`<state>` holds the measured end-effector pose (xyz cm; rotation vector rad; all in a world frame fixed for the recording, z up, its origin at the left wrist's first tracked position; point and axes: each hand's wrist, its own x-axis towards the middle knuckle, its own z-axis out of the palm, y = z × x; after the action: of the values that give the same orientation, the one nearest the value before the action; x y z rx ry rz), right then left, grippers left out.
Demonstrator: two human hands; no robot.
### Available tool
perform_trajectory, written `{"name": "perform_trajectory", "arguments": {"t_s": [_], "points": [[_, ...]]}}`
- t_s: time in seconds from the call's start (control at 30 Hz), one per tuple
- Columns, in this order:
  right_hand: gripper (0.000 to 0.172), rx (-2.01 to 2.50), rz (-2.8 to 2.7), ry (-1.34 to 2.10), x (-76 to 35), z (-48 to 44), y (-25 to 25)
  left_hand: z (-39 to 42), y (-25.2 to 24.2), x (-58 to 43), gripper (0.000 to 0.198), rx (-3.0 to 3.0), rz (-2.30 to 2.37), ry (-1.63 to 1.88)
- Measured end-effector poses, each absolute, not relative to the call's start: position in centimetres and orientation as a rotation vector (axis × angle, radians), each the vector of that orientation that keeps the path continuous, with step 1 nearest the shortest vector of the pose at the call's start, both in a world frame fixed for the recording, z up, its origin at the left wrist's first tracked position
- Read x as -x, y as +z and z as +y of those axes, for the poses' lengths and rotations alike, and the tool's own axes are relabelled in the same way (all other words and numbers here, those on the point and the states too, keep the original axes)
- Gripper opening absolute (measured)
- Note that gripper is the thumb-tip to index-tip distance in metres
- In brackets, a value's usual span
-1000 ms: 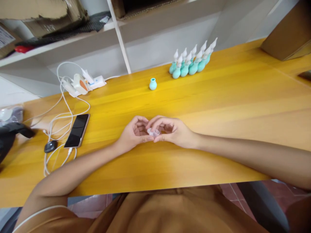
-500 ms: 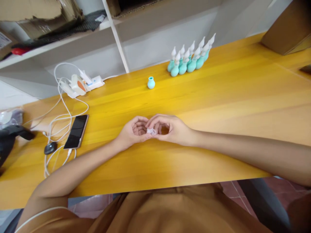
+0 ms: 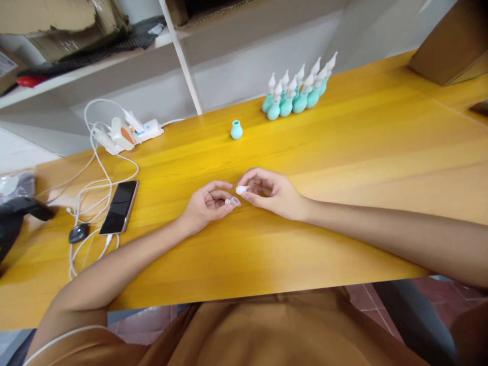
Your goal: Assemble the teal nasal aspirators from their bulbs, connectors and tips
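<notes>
Between the thumb and fingers of my left hand (image 3: pixel 208 207) is a small clear plastic connector (image 3: pixel 233 202), its open end facing right. My right hand (image 3: pixel 274 192) pinches a small white nozzle tip (image 3: pixel 241 189) just above and to the right of it, and the two parts are apart. Farther back on the table stands a turquoise squeeze bulb (image 3: pixel 236 132), upright with its mouth open. Several assembled nasal aspirators (image 3: pixel 299 99), turquoise bulbs with white tips, stand in two rows at the back right.
A phone (image 3: pixel 119 207), a black mouse-like object (image 3: pixel 79 233) and looped white cables lie on the left. Behind them is a power strip (image 3: pixel 150 130) with plugs in it. A cardboard box (image 3: pixel 444 51) stands at the far right, with shelving along the back.
My hands have moved apart. The right hand rose slightly with the white nozzle tip, while the left keeps the clear connector. Before, both hands met around the small clear part.
</notes>
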<state>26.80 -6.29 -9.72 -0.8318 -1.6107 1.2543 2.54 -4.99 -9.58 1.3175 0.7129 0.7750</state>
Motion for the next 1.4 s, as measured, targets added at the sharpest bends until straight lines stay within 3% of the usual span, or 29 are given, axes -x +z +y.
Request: {"name": "perform_trajectory", "arguments": {"t_s": [0.2,0.6,1.2,1.4], "points": [[0.045,0.801,-1.641,1.31,-27.0,-6.3,-9.7,-5.0,-9.5,-2.6,0.045,-1.375,0.721,0.853],[0.032,0.773,-1.86,1.064,-27.1,-6.2,-10.4,-5.1,-9.5,-2.8,0.029,-1.538,0.743,0.905],[0.028,0.587,-2.267,0.19,-28.0,-6.9,-10.6,-6.3,-8.2,-2.9,0.029,-1.575,0.932,0.714],[0.028,0.536,-2.259,0.305,-28.1,-6.8,-10.5,-6.2,-8.4,-2.7,0.031,-1.55,0.905,0.689]]}}
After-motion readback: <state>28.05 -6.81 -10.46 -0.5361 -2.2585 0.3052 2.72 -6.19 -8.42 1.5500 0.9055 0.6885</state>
